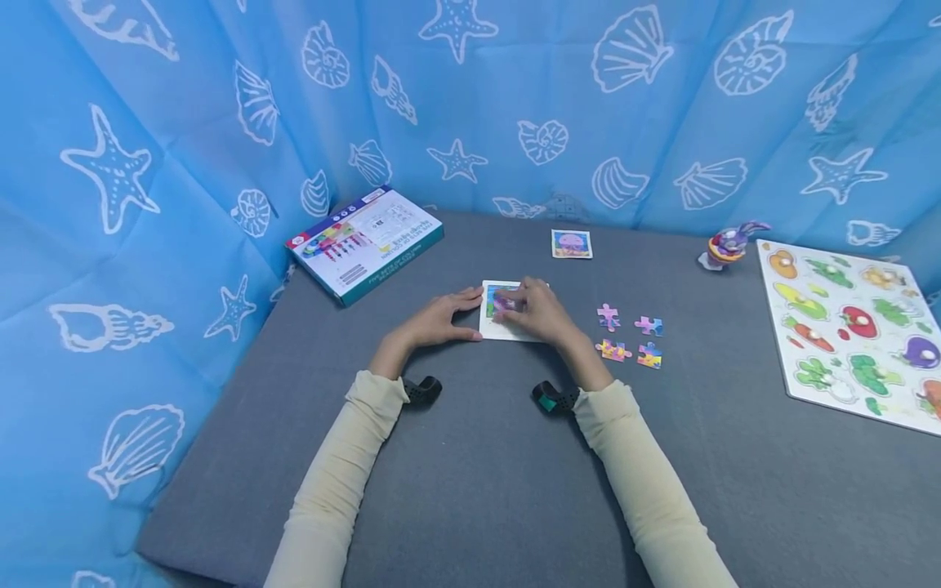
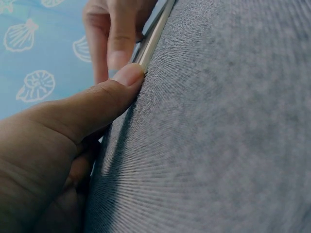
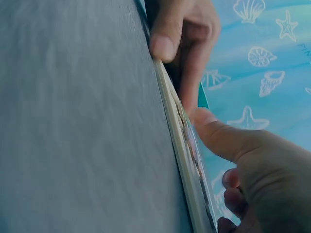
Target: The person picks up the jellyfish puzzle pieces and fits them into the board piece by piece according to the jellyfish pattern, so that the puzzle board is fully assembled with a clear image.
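Observation:
A small white-framed jigsaw puzzle tray [image 1: 507, 333] lies on the grey table, part of a colourful picture showing in it. My left hand [image 1: 439, 318] holds it by the left side, thumb at the near corner and fingers toward the far one. In the left wrist view that thumb [image 2: 127, 76] presses the tray's edge. Over the picture, my right hand [image 1: 540, 312] bends down with thumb and forefinger at its surface; I cannot tell whether a piece is between them. Several loose jigsaw pieces [image 1: 613, 350], pink, yellow and blue, lie to the right.
A flat puzzle box [image 1: 367, 243] lies at the back left. Behind the tray is a small picture card [image 1: 571, 244]. Farther right stand a purple-and-orange figurine [image 1: 728, 245] and a white vegetable board [image 1: 845, 327]. A blue shell-print curtain [image 1: 500, 106] hangs behind the table.

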Motion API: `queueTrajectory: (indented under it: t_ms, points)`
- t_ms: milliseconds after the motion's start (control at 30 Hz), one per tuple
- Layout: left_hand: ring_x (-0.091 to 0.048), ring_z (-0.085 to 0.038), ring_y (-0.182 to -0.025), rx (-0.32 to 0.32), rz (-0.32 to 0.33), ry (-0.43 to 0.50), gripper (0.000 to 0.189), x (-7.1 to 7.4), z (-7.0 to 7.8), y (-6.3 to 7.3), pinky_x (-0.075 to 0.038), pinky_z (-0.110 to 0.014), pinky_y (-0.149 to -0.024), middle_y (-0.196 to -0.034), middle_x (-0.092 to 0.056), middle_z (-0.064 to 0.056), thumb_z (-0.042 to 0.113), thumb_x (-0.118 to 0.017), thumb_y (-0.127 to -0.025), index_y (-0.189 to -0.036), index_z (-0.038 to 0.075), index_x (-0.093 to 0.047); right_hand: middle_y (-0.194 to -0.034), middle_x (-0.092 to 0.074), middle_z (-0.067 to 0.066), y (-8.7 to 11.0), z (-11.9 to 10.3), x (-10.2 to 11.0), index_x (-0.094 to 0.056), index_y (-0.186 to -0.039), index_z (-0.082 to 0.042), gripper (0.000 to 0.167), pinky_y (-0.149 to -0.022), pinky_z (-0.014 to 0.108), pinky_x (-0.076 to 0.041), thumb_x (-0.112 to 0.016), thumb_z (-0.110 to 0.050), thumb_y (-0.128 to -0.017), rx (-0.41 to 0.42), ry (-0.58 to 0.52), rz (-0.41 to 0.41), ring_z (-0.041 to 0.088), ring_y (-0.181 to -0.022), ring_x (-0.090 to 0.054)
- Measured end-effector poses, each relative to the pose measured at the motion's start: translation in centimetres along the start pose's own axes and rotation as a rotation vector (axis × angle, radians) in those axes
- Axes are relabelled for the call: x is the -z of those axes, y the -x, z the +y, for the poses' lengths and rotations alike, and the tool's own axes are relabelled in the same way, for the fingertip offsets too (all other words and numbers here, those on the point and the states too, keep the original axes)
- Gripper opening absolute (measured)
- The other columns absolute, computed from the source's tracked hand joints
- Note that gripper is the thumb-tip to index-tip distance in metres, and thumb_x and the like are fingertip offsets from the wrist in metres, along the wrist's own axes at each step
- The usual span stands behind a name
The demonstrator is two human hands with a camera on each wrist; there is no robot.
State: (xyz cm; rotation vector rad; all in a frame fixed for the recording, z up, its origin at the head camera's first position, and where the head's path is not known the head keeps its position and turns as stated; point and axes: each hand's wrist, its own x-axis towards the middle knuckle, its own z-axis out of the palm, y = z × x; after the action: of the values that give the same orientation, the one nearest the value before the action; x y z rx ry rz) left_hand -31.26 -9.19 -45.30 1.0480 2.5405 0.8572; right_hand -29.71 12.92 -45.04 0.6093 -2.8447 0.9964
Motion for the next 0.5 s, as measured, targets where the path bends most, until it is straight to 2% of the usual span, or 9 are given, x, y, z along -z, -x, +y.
queueTrajectory:
  t_ms: [200,500]
  points:
    - [-0.021,-0.023,-0.141,-0.005,0.008,0.01,0.074,-0.15,-0.03,-0.11,-0.021,-0.043,-0.114,-0.151,-0.026,-0.006,0.034,-0.069,-0.081,-0.141,0.007,-0.035,-0.07,-0.043,0.006,0.52,0.58,0.65,-0.071,-0.105,-0.009,0.03,-0.06,0.029,-0.026,-0.074,-0.021,-0.078,-0.021,-0.044,0.027,0.019,-0.067,-0.031]
    - [-0.02,-0.021,-0.141,0.005,-0.003,0.007,0.074,0.01,-0.14,0.01,-0.018,-0.042,-0.114,-0.152,-0.024,-0.005,0.036,-0.068,-0.082,-0.142,0.009,-0.033,-0.074,-0.048,0.006,0.4,0.16,0.32,-0.073,-0.099,-0.012,0.023,-0.061,0.028,-0.025,-0.073,-0.024,-0.079,0.035,0.035,-0.008,0.018,-0.066,-0.034]
